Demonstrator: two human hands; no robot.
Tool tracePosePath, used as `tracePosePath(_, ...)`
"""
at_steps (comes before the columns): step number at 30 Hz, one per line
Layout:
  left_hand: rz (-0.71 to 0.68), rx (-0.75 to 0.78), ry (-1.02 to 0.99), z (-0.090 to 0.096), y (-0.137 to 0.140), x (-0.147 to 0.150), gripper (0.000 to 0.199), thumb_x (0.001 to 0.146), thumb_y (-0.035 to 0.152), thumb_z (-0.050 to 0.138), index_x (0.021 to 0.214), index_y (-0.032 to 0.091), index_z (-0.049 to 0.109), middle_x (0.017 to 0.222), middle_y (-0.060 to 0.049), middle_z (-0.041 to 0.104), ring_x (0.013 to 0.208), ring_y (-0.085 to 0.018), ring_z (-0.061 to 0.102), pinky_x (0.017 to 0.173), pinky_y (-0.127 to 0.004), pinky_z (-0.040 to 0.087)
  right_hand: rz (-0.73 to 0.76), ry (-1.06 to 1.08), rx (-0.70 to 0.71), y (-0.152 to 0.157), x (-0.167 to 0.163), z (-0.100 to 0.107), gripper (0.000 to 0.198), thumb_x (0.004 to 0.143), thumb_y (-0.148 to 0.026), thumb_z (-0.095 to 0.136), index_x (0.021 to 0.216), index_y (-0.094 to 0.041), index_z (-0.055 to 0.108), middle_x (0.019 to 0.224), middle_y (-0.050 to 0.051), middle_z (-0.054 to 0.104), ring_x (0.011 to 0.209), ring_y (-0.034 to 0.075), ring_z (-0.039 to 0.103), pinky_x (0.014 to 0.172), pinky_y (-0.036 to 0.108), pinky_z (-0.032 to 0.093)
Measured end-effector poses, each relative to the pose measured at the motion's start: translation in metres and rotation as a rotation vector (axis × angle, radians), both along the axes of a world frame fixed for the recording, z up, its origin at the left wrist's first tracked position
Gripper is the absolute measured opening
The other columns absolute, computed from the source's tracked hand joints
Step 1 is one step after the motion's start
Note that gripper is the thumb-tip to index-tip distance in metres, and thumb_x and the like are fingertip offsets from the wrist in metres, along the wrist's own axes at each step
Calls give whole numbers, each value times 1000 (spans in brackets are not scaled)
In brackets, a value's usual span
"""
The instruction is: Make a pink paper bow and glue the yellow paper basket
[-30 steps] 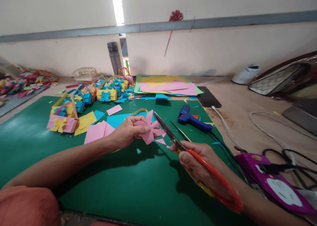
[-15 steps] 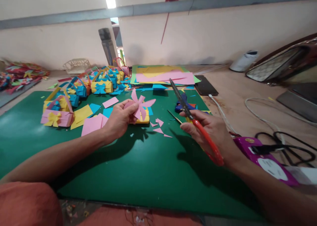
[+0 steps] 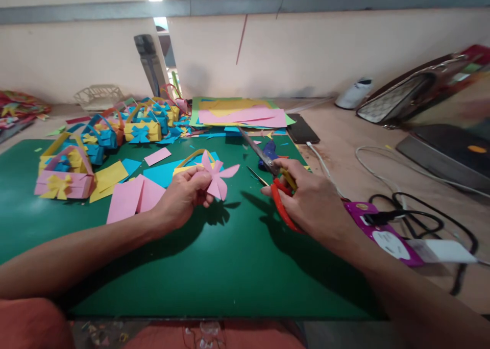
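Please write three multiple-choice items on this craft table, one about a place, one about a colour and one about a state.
1. Where does the black phone lie?
A. on the bare table just right of the green mat
B. on the paper baskets
C. in the left hand

2. What colour is the paper bow held in the left hand?
A. blue
B. pink
C. yellow

3. How are the scissors in the right hand?
A. lying flat on the mat
B. shut, tucked under paper
C. held with blades apart

Answers:
1 A: the phone rests on the tan tabletop beside the mat's right edge, near the stacked coloured paper sheets.
2 B: the bow's loops are pink.
3 C: the two blades point in different directions, with the right hand's fingers at the red handles.
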State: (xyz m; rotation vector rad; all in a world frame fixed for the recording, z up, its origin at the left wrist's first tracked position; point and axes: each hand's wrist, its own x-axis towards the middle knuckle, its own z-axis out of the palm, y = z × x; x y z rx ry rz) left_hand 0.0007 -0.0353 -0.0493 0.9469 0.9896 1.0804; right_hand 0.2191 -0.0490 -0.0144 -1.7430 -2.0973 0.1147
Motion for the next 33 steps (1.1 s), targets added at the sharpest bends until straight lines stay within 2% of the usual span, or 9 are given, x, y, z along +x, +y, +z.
tracePosePath(3, -60, -110, -26, -5, -5, 3, 23, 75, 28, 66, 67, 16, 48, 56, 4, 52, 48, -8, 56, 43, -16, 42, -39, -279, -14, 2, -3, -5, 44, 83, -43, 57, 117, -16, 56, 91, 13, 71, 80, 31, 67, 61, 34, 42)
tracePosePath(7, -137, -151, -55, -8, -12, 7, 25, 76, 33, 64, 67, 15, 50, 57, 0, 58, 47, -8, 57, 43, -16, 44, -46, -493, -164, 7, -14, -6, 43, 87, -41, 49, 121, -14, 53, 87, 15, 72, 78, 33, 68, 57, 34, 40)
tracePosePath(15, -222, -147, -128, -14, -20, 8, 15, 77, 24, 61, 85, 15, 52, 68, -3, 65, 53, -13, 65, 46, -19, 49, 36, -426, -201, 46, -55, -1, 35, 83, -25, 51, 115, -13, 56, 94, 18, 70, 88, 34, 66, 65, 36, 44)
tracePosePath(19, -242, -108, -196, -17, -21, 5, 21, 77, 22, 62, 94, 16, 52, 81, -3, 67, 61, -15, 68, 51, -21, 53, 52, -282, -141, 62, -69, 5, 40, 83, -17, 52, 123, -13, 52, 117, 21, 63, 103, 33, 61, 77, 38, 44)
tracePosePath(21, -249, -100, -215, -17, -22, 4, 28, 77, 22, 64, 101, 17, 52, 86, -4, 67, 65, -16, 69, 52, -23, 53, 71, -176, -125, 58, -67, 7, 37, 87, -19, 48, 124, -13, 51, 118, 19, 62, 104, 30, 60, 80, 38, 44)
tracePosePath(23, -256, -93, -224, -18, -23, 3, 34, 77, 24, 64, 108, 17, 51, 91, -6, 67, 67, -17, 69, 54, -23, 54, 124, -61, -157, 49, -60, 6, 33, 92, -26, 41, 121, -13, 53, 102, 13, 69, 93, 23, 64, 76, 32, 47)
tracePosePath(26, -271, -79, -214, -17, -24, 4, 39, 79, 26, 63, 115, 18, 50, 97, -8, 66, 69, -16, 69, 56, -24, 53, 205, 157, -295, 29, -48, -2, 34, 93, -34, 39, 117, -13, 53, 77, 4, 69, 69, 15, 65, 59, 24, 49)
tracePosePath(30, -311, -49, -118, -16, -26, 6, 39, 82, 29, 59, 118, 15, 48, 93, -8, 65, 68, -15, 67, 57, -24, 53, 187, 838, -506, 10, -40, -14, 38, 74, -23, 61, 110, -14, 52, 62, -5, 59, 53, 10, 55, 50, 21, 44)
tracePosePath(33, -204, 33, 97, -14, -24, 2, 40, 85, 32, 55, 119, 14, 44, 76, -1, 59, 61, -12, 60, 50, -21, 47, 161, 938, -535, 4, -38, -19, 38, 67, -19, 63, 104, -16, 52, 51, -10, 51, 45, 8, 48, 45, 20, 40)
